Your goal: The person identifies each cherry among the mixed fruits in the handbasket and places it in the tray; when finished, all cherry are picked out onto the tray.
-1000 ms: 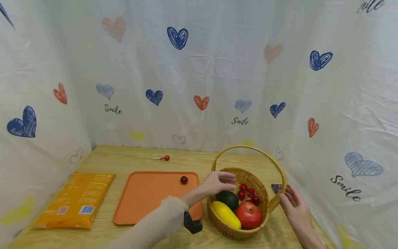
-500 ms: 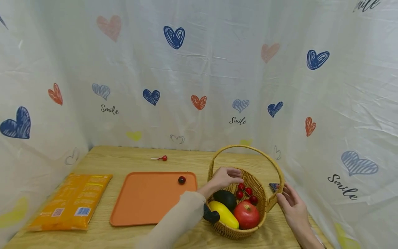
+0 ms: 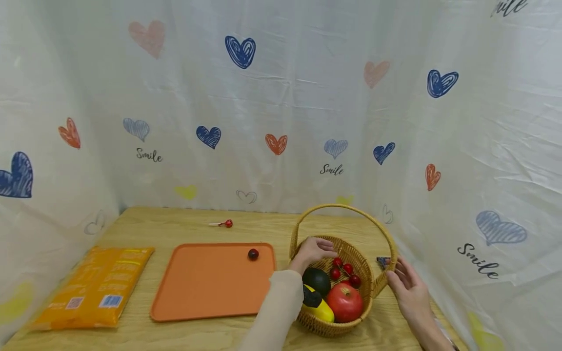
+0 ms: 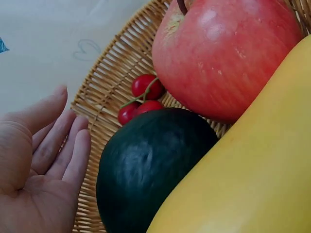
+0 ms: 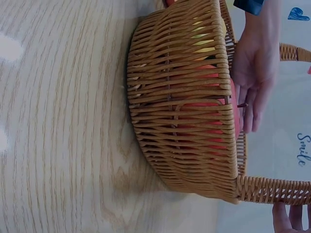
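A wicker basket (image 3: 322, 330) holds a red apple (image 4: 228, 58), a dark green avocado (image 4: 150, 165), a yellow oblong fruit (image 4: 248, 170) and a bunch of red cherries (image 4: 147, 87). Over the basket's left side is my left hand (image 3: 311, 252), its fingers extended and nothing in them, above the avocado. My left wrist's black band hides part of the yellow fruit. On the right, my right hand (image 3: 410, 290) pinches the lower end of the basket's handle (image 5: 265, 189) between thumb and fingers. The basket rests on the wooden table.
Left of the basket lies an orange tray (image 3: 210, 282) with a dark red round fruit (image 3: 253, 254) on it. Behind the tray is a red lollipop (image 3: 226, 224). An orange packet (image 3: 98, 287) lies far left. A small dark blue item (image 3: 383, 262) shows behind the handle.
My left hand has moved right, further over the basket, with its forearm swinging across in front of the tray. My right hand stays at the handle. The whole head view has shifted slightly.
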Tool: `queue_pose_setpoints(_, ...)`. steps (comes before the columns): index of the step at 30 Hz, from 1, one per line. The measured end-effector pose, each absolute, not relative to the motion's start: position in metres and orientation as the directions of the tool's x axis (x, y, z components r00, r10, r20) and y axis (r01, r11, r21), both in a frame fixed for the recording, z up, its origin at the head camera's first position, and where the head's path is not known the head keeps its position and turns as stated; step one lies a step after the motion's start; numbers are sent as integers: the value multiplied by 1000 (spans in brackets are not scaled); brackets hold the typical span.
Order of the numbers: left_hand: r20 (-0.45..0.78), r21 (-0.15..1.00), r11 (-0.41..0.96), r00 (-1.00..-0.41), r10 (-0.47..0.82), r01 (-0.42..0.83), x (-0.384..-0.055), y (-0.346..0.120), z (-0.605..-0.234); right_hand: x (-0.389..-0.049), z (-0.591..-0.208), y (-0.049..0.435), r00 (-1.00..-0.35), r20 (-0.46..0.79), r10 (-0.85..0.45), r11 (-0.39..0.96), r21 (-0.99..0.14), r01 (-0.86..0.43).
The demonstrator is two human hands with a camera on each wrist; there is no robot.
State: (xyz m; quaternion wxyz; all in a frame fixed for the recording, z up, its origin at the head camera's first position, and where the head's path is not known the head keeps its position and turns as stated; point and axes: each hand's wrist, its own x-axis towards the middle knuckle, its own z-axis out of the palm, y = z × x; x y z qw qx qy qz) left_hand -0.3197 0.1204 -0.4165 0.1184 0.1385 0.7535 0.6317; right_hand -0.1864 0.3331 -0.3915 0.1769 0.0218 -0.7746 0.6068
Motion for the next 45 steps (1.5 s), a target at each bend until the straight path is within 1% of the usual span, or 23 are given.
queue_pose_setpoints(5, -12, 984, 168, -934, 357, 52, -318, 129, -422, -187, -393, 331, -939, 296, 174, 245, -937, -250)
queue_pose_setpoints(10, -25, 986, 163, -933, 358, 37, -314, 141, -429, -185, -394, 331, -945, 266, 189, 262, -941, -213)
queue_pose_setpoints(14, -52, 987, 160, -944, 326, 1, -312, 145, -431, -184, -394, 328, -950, 245, 196, 281, -942, -185)
queue_pose_setpoints(16, -59, 984, 180, -950, 308, -2, -311, 145, -432, -183, -394, 326, -948, 249, 197, 276, -942, -190)
queue_pose_setpoints(20, -73, 986, 166, -954, 292, -25, -309, 144, -432, -183, -394, 324, -946, 260, 194, 270, -941, -203)
queue_pose_setpoints(22, -76, 977, 211, -955, 285, -15, -309, 142, -433, -184, -393, 323, -946, 261, 194, 277, -939, -202)
queue_pose_setpoints(25, -61, 916, 396, -961, 271, 54, -307, 140, -432, -184, -392, 323, -946, 256, 196, 294, -936, -193)
queue_pose_setpoints(26, -49, 878, 472, -964, 263, 84, -307, 139, -432, -185, -391, 323, -947, 254, 198, 298, -936, -189)
queue_pose_setpoints(28, -28, 813, 568, -964, 263, 131, -307, 138, -431, -185, -390, 323, -948, 250, 197, 305, -934, -184)
queue_pose_setpoints(31, -2, 775, 607, -961, 277, 173, -307, 137, -430, -185, -389, 322, -949, 248, 195, 306, -935, -181)
queue_pose_setpoints(34, -13, 784, 600, -962, 273, 160, -308, 137, -429, -186, -389, 322, -948, 252, 194, 298, -936, -188)
queue_pose_setpoints(37, -27, 826, 549, -964, 264, 127, -309, 138, -430, -187, -389, 322, -947, 258, 191, 282, -938, -199)
queue_pose_setpoints(41, -21, 904, 416, -964, 267, 95, -312, 139, -430, -185, -390, 326, -945, 269, 188, 266, -940, -215)
queue_pose_setpoints(45, 3, 950, 300, -964, 267, 86, -315, 141, -425, -185, -391, 331, -942, 271, 199, 245, -944, -220)
